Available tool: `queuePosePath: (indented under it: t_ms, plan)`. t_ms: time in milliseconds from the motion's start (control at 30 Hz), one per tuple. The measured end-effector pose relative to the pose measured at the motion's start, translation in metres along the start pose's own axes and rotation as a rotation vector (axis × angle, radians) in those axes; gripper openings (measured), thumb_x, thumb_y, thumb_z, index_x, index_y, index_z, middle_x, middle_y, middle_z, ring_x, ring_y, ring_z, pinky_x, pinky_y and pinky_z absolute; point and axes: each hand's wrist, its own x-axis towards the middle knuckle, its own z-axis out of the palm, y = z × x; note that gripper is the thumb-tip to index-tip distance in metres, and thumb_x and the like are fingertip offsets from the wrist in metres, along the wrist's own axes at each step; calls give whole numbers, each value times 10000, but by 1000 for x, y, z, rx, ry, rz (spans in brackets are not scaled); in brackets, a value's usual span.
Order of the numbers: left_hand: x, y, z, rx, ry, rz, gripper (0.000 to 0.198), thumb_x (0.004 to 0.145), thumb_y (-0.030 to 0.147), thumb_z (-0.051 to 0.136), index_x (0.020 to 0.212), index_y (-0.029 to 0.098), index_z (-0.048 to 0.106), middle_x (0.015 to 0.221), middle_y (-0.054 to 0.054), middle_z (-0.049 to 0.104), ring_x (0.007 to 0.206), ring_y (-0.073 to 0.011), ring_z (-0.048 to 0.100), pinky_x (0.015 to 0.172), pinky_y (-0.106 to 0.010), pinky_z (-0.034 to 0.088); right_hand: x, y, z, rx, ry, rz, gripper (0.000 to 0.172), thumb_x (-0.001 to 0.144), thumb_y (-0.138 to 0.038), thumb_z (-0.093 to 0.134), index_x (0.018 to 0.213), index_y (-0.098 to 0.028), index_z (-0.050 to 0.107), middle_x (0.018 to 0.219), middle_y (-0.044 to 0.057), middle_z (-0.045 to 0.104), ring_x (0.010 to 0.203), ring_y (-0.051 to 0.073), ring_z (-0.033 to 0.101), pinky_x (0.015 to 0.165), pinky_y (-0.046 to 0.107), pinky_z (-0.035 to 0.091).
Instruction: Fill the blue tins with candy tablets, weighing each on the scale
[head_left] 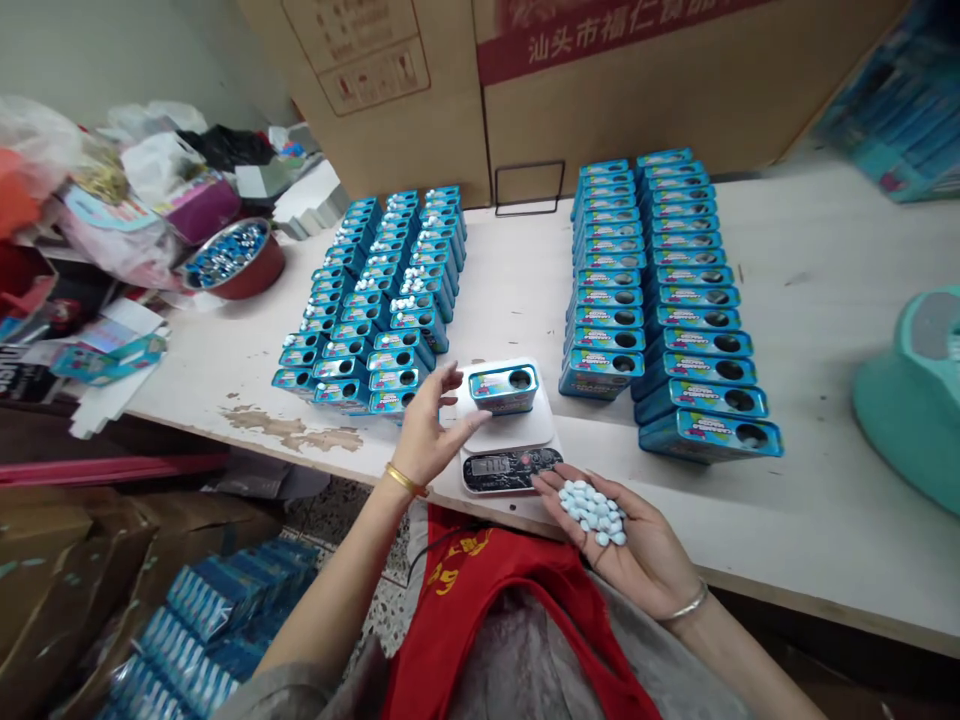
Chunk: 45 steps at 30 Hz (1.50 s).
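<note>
left grip (427, 432) open, 8 o'clock of tin (501, 400) | tin on scale (526, 437), display (492, 466) 6 o'clock, presumably for reading | right grip (642, 550) open palm-up, 5 o'clock, likely cupped so candies (591, 508) stay put

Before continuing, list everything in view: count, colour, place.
Table: one, white, across middle
Scale: one, white, table front
Tin: one, blue, on scale
Left tins: many, blue, three columns
Right tins: many, blue, two columns
Candies: many, pale, lower middle, left tins
Bowl: one, red, table left
Wrapped pieces: many, blue, in bowl
Boxes: several, brown, behind tins, lower left
Frame: one, dark, table back
Bags: several, mixed, upper left
Packs: several, blue, lower left
Unclear object: one, teal, right edge
Apron: one, red, bottom middle
Bracelets: two, gold, silver, lower middle
Left hand: one, beside tin
Right hand: one, holding candies
</note>
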Motion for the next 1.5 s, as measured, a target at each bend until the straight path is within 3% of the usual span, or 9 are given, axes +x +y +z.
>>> queuePosePath:
  t_ms: [100,200,433,667,867,1067,1267,1367,1500]
  plan:
    - [8,-15,24,-98,-7,-8,779,691,359,716,1326,191,298,1269,-133,495,1146,-224,515,947,-366,446,11,1,13,12,-27,-42,264,853,-120,438,1053,-35,588,1051,186,675,1101,270,570,864,345,536]
    - [15,-15,36,-82,-35,114,530,756,308,646,1228,191,434,1167,-98,571,1050,-212,570,896,-357,471,24,0,26,31,-31,-113,238,865,-138,418,960,-61,621,938,146,713,1012,239,630,836,338,547]
    - [7,22,14,581,54,805,297,815,165,564,1085,282,603,1068,-33,648,1026,-192,552,1002,-408,316,48,-2,45,194,-99,-172,209,847,-144,443,835,-102,648,716,57,729,648,132,681,616,232,568]
    - [0,19,7,704,173,910,248,806,218,618,1032,314,653,974,-15,674,987,-168,551,1003,-369,260,56,6,55,242,-127,-92,200,804,-110,458,843,-84,653,691,59,718,631,129,670,606,214,552]
    - [-5,11,11,694,217,872,246,800,207,621,1009,329,660,942,-17,663,953,-165,546,971,-367,267,55,5,58,244,-132,-75,165,776,-105,499,814,-78,657,656,60,704,583,130,653,571,216,545]
    - [-7,13,15,573,241,682,239,838,228,524,1028,294,651,967,-64,635,965,-207,533,869,-376,320,52,-1,58,227,-93,-110,186,799,-116,474,817,-99,658,705,66,717,651,144,668,618,253,561]
    - [-10,17,15,532,317,716,277,810,187,542,1035,313,644,966,-52,622,964,-207,522,901,-381,301,50,0,57,208,-83,-118,170,793,-112,488,807,-88,655,659,70,709,581,144,658,530,233,546]
    - [-12,10,17,466,235,584,332,787,154,556,1079,295,623,1022,-62,598,997,-219,513,897,-388,316,48,1,58,214,-90,-116,180,811,-113,467,788,-91,645,674,70,712,599,148,663,515,238,546]
    - [-10,2,24,156,208,276,388,744,177,642,1116,271,577,1072,-57,549,1011,-211,516,893,-372,378,45,0,59,246,-99,-111,202,823,-101,437,846,-84,637,775,100,723,747,175,687,695,314,578]
